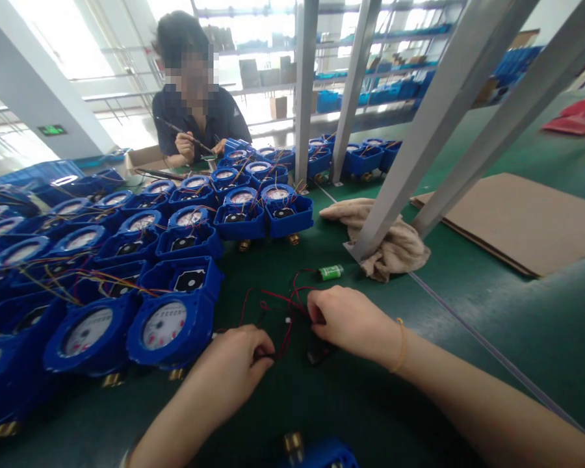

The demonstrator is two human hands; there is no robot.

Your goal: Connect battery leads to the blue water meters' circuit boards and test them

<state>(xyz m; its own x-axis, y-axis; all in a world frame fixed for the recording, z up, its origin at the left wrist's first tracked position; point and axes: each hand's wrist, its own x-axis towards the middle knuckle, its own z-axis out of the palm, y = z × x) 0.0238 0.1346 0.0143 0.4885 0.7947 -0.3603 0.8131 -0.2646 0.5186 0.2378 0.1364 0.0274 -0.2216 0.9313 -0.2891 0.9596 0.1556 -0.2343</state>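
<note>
Pinching together at the fingertips, the bare left hand [241,354] grips the thin red-and-black plastic-coated wires [286,338], while the bare right hand [348,318] has thumb and forefinger closed on the same loose tangle, though its exact grip is partly hidden. Holding from both sides probably keeps the strands separated and steady on the smooth dark green bench [268,266]. The blue plastic meters with round white dials [170,325] stand in rows from the left side towards the bench's far edge, perhaps so that this middle patch serves for handling wires. The wires lie between the hands, with a tiny white connector [288,320] in the gap, nearer the right fingertips. Just beyond the right hand, away from the wearer, lies a small green cylindrical battery [331,272], a wire running from its left end; a dark, blurred block [320,354] sits just below that hand.
</note>
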